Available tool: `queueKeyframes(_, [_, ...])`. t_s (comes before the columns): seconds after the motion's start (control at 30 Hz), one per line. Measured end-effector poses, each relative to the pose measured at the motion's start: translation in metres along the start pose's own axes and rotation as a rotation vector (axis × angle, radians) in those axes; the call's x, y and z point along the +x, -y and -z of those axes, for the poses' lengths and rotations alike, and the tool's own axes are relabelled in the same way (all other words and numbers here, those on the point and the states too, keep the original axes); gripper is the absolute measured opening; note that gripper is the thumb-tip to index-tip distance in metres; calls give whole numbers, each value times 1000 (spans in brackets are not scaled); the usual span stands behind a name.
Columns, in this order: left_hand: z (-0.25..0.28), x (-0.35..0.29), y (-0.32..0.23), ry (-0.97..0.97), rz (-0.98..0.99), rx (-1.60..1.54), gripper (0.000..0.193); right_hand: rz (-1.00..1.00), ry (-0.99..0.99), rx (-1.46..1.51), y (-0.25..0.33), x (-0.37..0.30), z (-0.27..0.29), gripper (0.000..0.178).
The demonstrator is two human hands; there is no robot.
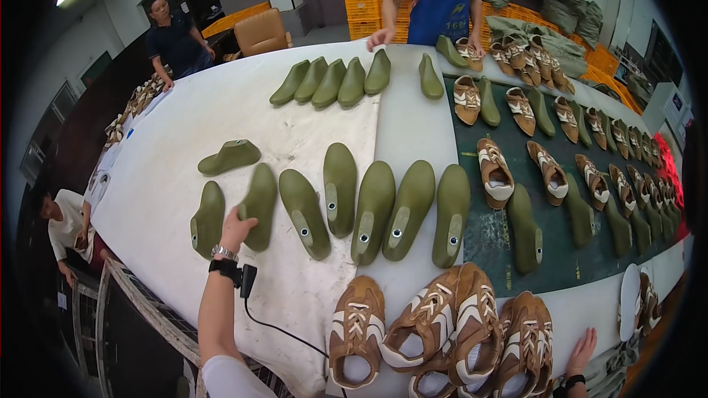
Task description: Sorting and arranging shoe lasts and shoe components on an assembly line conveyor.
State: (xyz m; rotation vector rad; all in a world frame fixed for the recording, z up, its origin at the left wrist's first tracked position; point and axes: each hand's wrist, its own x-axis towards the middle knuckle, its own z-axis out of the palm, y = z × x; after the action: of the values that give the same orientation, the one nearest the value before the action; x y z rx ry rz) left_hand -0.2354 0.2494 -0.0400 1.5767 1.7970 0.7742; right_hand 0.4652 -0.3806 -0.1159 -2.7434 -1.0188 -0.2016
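Observation:
My left hand (237, 232), wearing a metal watch and a black wrist strap with a cable, grips the lower end of a green shoe last (262, 203) on the white cloth. Close by on its left lies another last (207, 214), and a further one (230, 157) rests on its side above. To the right, several more lasts, such as this one (304, 214), form a row with metal-rimmed holes showing. My right hand (582, 352) is at the lower right by the table edge, fingers stretched out, holding nothing visible. Brown sneakers with white stripes (357, 332) are piled between my hands.
A dark green mat (472, 214) on the right carries rows of sneakers and lasts. Across the table a person in a blue apron (441, 11) handles a last and a shoe. More lasts (329, 82) stand at the far side. Two people are at the left; orange crates (363, 6) stand behind.

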Motion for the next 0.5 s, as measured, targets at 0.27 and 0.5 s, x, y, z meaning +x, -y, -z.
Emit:
queueKeyframes(0.27, [126,22,109,-657,-119,646,59,-43,49,-17,10,6,-5,37])
queueKeyframes(0.5, [90,1,96,-351,64,275,43,37,12,-33,11,8,3,36])
